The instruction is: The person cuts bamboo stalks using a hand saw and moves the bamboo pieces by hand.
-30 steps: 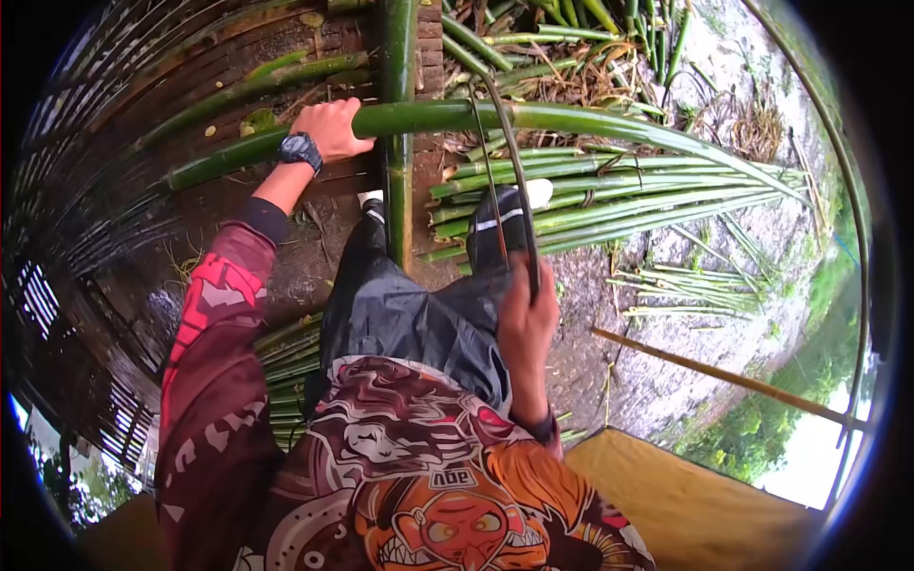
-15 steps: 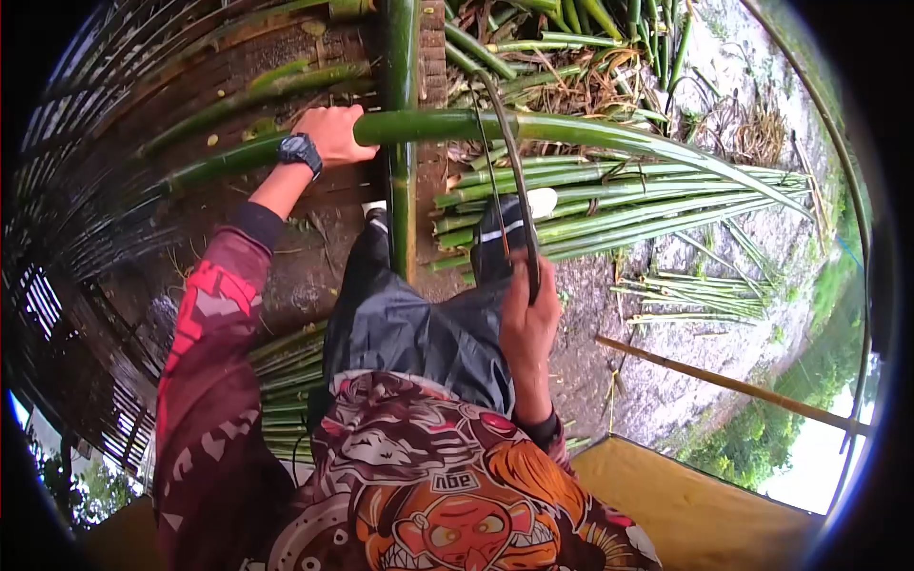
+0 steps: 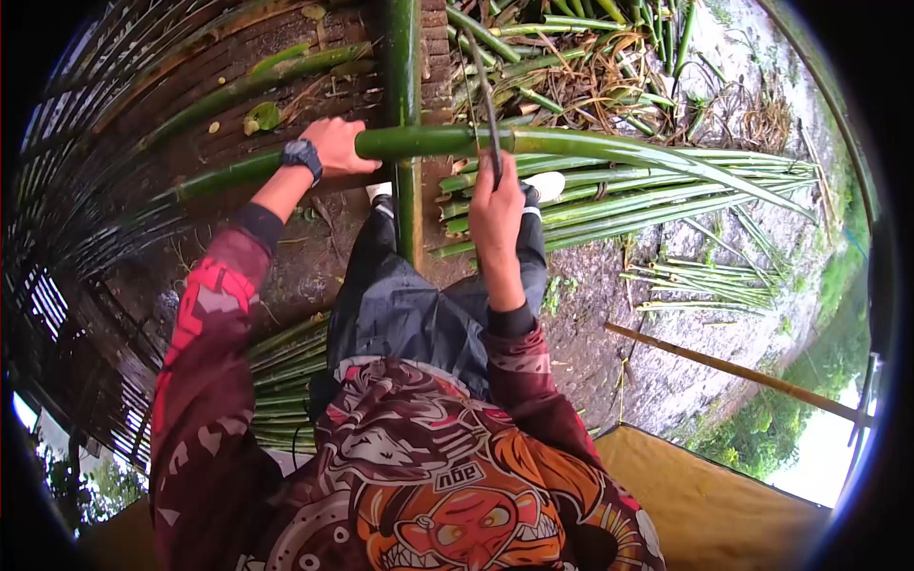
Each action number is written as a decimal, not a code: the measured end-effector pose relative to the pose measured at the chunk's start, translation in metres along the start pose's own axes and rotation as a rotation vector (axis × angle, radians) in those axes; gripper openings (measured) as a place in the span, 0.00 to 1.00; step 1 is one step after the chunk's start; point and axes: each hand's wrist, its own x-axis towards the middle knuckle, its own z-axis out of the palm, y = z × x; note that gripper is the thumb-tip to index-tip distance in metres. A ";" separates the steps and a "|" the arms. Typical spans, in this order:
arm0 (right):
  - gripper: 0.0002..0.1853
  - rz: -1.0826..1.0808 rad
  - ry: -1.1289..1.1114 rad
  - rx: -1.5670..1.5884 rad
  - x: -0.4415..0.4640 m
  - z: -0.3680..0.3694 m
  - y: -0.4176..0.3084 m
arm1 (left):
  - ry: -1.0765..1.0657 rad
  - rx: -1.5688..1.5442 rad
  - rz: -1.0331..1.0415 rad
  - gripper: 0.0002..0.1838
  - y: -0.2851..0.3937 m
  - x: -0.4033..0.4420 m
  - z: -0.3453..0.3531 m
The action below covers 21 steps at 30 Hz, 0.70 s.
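Observation:
A long green bamboo pole (image 3: 590, 146) runs left to right across a second, thicker bamboo beam (image 3: 404, 71) that points away from me. My left hand (image 3: 335, 150) is wrapped round the pole just left of this beam, a dark watch on its wrist. To the right of the beam, my right hand (image 3: 496, 214) grips the near end of a bow saw (image 3: 486, 90) with a curved dark frame. Its thin blade crosses the pole near a joint; how deep it sits in the bamboo I cannot tell.
Bundles of cut bamboo (image 3: 619, 195) lie on the ground at right, with more lengths (image 3: 705, 285) beyond. Dry leaves and offcuts (image 3: 609, 81) are heaped at the far side. A slanting bamboo stick (image 3: 733, 366) and a tan tarp (image 3: 705, 485) are at lower right.
My right hand has pushed the saw away from my body, from near my knee up to just beside the pole. My left hand keeps its hold on the bamboo.

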 end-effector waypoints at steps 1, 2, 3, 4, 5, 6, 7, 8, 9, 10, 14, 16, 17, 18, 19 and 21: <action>0.15 -0.008 0.022 0.006 0.001 -0.004 -0.009 | -0.019 -0.003 0.000 0.35 -0.001 0.002 0.000; 0.15 0.132 -0.046 -0.003 0.003 -0.011 -0.018 | -0.007 0.002 -0.006 0.35 -0.002 0.003 0.001; 0.15 0.144 -0.046 -0.007 -0.008 -0.020 -0.025 | -0.001 0.002 -0.009 0.35 0.001 0.000 0.003; 0.15 0.122 -0.063 -0.075 -0.029 -0.031 -0.033 | -0.012 -0.002 -0.005 0.35 0.005 -0.005 0.006; 0.15 0.087 -0.072 -0.136 -0.046 -0.040 -0.042 | -0.027 0.001 -0.008 0.35 0.004 -0.001 0.003; 0.15 -0.005 -0.052 -0.141 -0.077 -0.056 -0.042 | -0.037 0.002 -0.020 0.35 0.001 0.002 -0.002; 0.16 -0.088 -0.037 -0.150 -0.107 -0.075 -0.040 | -0.036 0.006 -0.018 0.35 0.001 0.002 -0.002; 0.16 -0.085 -0.035 -0.149 -0.116 -0.085 -0.042 | -0.027 0.006 -0.022 0.35 0.001 0.002 0.000; 0.16 0.093 -0.088 -0.105 -0.121 -0.095 -0.047 | -0.018 0.002 -0.025 0.35 0.003 0.001 0.002; 0.16 0.140 -0.088 -0.117 -0.109 -0.088 -0.044 | -0.017 0.003 -0.016 0.35 0.005 0.003 0.002; 0.14 0.030 -0.034 -0.037 0.002 -0.014 -0.018 | 0.019 0.041 0.080 0.38 -0.003 -0.009 0.026; 0.14 -0.064 0.035 -0.030 0.028 0.002 -0.020 | 0.225 0.097 0.173 0.37 -0.013 0.001 0.012; 0.14 -0.046 0.051 -0.081 0.004 -0.004 -0.009 | 0.188 0.071 0.178 0.37 -0.003 -0.018 0.031; 0.14 -0.031 0.049 -0.091 -0.008 -0.008 -0.010 | 0.386 0.154 0.226 0.35 0.001 -0.025 0.042; 0.13 -0.014 0.036 -0.078 -0.001 -0.005 -0.015 | 0.622 0.260 0.268 0.33 -0.004 -0.015 0.039; 0.13 0.025 0.018 -0.071 -0.004 -0.003 -0.015 | 0.527 0.314 0.026 0.32 0.006 -0.019 0.048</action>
